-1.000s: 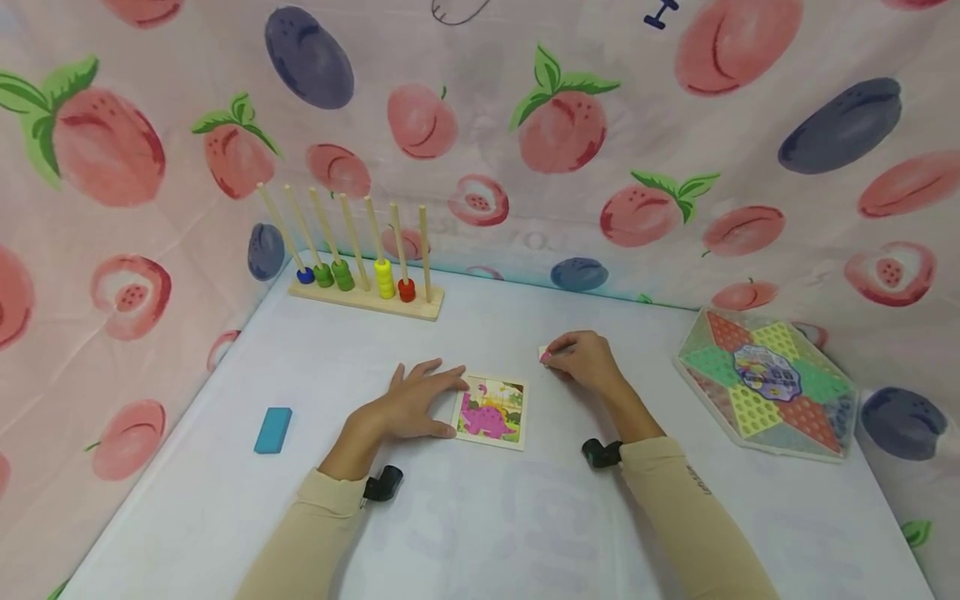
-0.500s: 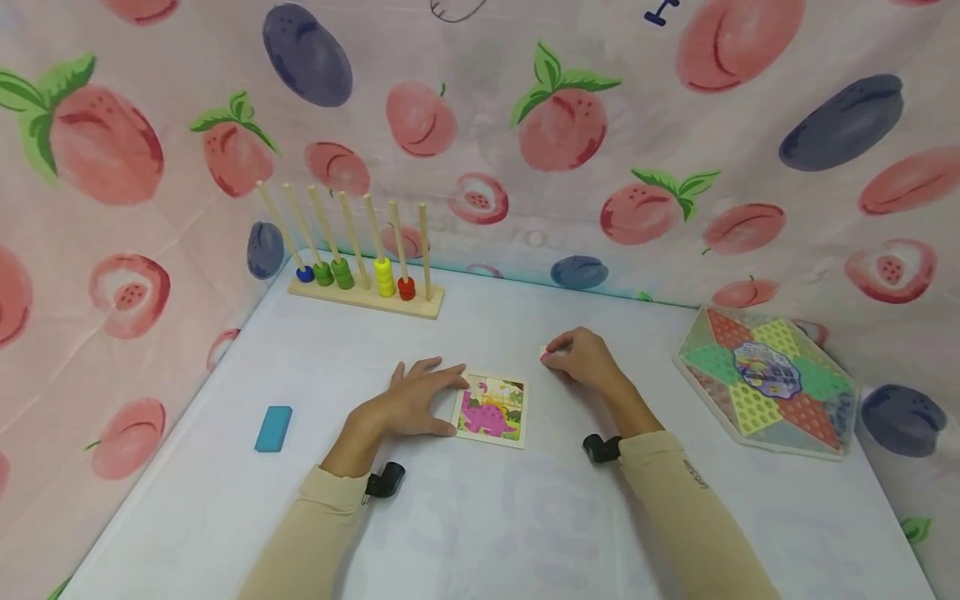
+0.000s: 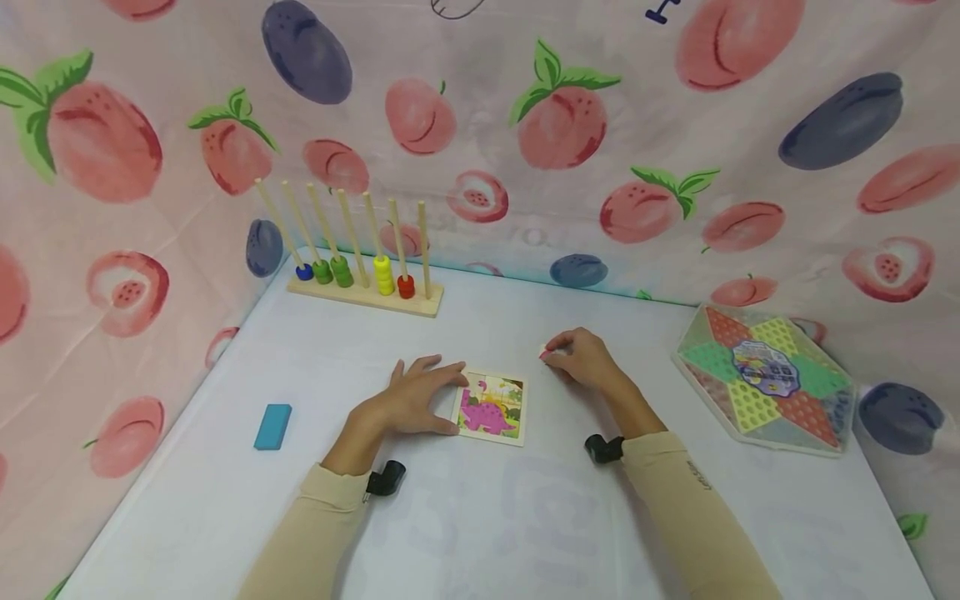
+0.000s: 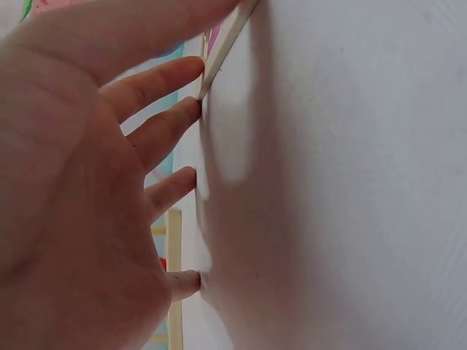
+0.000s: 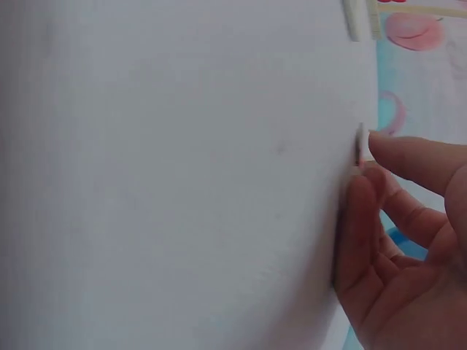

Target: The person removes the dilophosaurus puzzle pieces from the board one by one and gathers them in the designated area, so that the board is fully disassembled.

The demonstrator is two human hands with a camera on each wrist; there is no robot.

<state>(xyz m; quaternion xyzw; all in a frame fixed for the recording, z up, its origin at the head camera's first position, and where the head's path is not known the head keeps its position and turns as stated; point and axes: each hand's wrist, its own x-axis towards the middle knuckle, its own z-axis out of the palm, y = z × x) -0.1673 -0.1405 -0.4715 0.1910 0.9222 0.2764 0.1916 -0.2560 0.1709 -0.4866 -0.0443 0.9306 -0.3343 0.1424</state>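
A small square jigsaw puzzle (image 3: 489, 417) showing a pink dinosaur lies in a pale wooden frame on the white table. My left hand (image 3: 408, 404) rests at its left side with fingers spread, thumb and a fingertip touching the frame. In the left wrist view the frame's edge (image 4: 232, 36) shows by the fingertips. Right of the puzzle and farther back, my right hand (image 3: 587, 360) holds a small white and pink puzzle piece (image 3: 543, 353) between thumb and fingers, close to the table. The right wrist view shows that piece (image 5: 359, 146) edge-on, dark and thin, beside the thumb.
A wooden bead counter (image 3: 367, 298) with upright rods stands at the back left. The blue block (image 3: 273, 427) lies left of my left hand. At the right sits a hexagonal Chinese checkers box (image 3: 767, 379). A fruit-print cloth (image 3: 480, 100) hangs behind the table.
The piece at my right fingertips has tilted a little. Otherwise both hands and the puzzle stay in place, with only a slight shift of the head view.
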